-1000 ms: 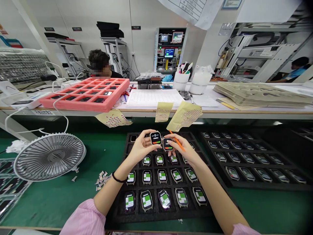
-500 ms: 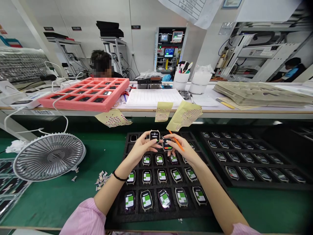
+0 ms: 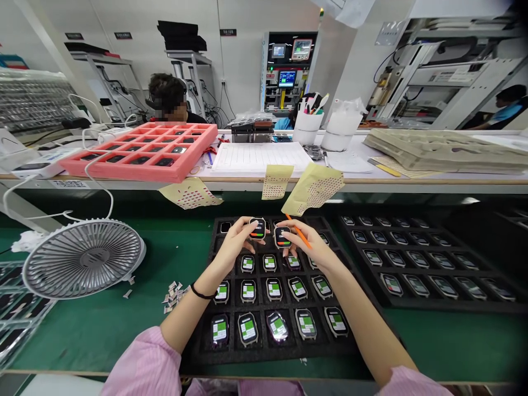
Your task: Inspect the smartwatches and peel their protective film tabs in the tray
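Between the thumb and fingers of my left hand (image 3: 240, 237) is a smartwatch body (image 3: 258, 228), its screen lit with a red and green strip. My right hand (image 3: 310, 242) grips a second smartwatch (image 3: 282, 237) with a similar strip on its screen, and an orange stick (image 3: 300, 232), perhaps a pen, is tucked along the same hand. Both watches are held above a black foam tray (image 3: 231, 355). Rows of strapless watches sit in its pockets, many showing green and white screens. My hands and forearms hide some of the back pockets.
A second black tray of dark-screened watches (image 3: 418, 285) lies to the right. At left are a grey fan (image 3: 84, 258) and small scattered pieces (image 3: 173, 294). A shelf edge (image 3: 231, 186) with yellow sticker sheets (image 3: 315, 190) crosses above; a pink foam tray (image 3: 177, 173) rests on it.
The left watch's screen has gone from mostly dark text to a red and green strip, with my left thumb now higher on it. The two watches are slightly farther apart.
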{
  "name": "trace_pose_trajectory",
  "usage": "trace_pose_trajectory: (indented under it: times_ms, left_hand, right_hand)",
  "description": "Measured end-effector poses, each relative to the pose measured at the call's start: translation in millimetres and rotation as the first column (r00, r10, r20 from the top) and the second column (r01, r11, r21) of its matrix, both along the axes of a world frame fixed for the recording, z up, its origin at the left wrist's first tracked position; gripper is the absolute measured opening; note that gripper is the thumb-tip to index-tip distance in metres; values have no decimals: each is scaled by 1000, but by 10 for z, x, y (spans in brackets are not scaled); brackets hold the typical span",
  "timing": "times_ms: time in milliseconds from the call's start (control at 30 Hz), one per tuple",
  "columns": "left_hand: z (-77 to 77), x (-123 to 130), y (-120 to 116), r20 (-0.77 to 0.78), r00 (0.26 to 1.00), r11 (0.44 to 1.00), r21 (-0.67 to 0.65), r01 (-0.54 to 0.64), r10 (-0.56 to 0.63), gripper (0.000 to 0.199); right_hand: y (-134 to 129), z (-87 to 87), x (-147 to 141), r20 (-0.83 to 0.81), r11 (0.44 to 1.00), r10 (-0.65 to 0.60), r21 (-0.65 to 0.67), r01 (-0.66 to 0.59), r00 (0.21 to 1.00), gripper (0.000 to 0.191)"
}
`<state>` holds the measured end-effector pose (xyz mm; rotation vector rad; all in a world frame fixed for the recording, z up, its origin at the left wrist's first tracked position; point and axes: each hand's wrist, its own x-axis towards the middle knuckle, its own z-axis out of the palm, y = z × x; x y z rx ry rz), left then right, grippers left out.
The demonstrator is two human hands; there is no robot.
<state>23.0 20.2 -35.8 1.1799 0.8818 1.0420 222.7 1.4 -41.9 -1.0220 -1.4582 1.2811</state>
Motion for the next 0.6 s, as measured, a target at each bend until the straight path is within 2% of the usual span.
trace_pose_trajectory:
  times_ms: [133, 267, 433, 600]
  left_hand:
    - [20, -12, 2, -22, 999, 999, 44, -26, 27, 37]
    - [13, -9, 10, -8, 1000, 1000, 25, -13, 13, 39]
    - [-33, -13, 36, 15, 999, 999, -3, 34, -34, 40]
    - [-17, -24, 29, 11, 996, 996, 4, 84, -84, 39]
  right_hand:
    - [4, -12, 20, 22, 1000, 9, 6, -9, 1000, 33]
    - [13, -38, 30, 22, 1000, 23, 3, -23, 1000, 32]
    - [32, -66, 38, 14, 1000, 20, 1, -20, 1000, 31]
    - [28, -49, 26, 0, 1000, -1, 2, 1, 1000, 32]
